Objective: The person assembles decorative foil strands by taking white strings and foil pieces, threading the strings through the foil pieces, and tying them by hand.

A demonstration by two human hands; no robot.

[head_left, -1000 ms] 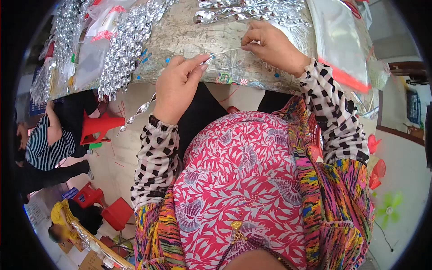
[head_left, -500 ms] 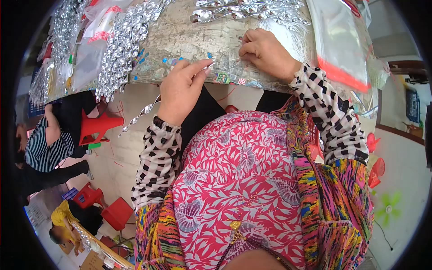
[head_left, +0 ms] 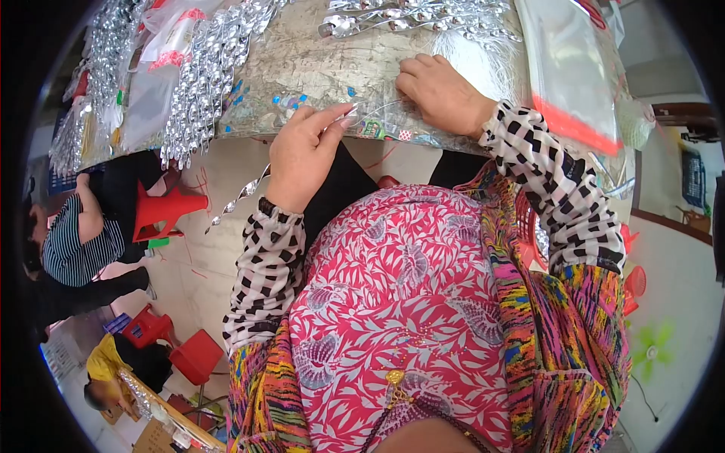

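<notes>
My left hand [head_left: 300, 155] is closed over the near edge of the table, pinching the end of a twisted silver foil strip [head_left: 240, 198] between thumb and forefinger. The strip's spiral tail hangs out below the wrist side of that hand. From the pinched end a thin clear thread [head_left: 384, 105] runs toward my right hand [head_left: 444, 94]. The right fingers are curled together, close above the tabletop, and appear to grip the thread; their tips are partly hidden.
More twisted silver strips [head_left: 200, 90] hang over the table's left edge, and others [head_left: 423, 16] lie at the back. White threads [head_left: 483, 64] are spread beside clear plastic bags [head_left: 570, 72] at right. A red stool [head_left: 168, 211] and co-workers are at left.
My right hand has shifted slightly toward my body and to the left, its fingers curling more. My left hand stays almost in place, still pinching the strip.
</notes>
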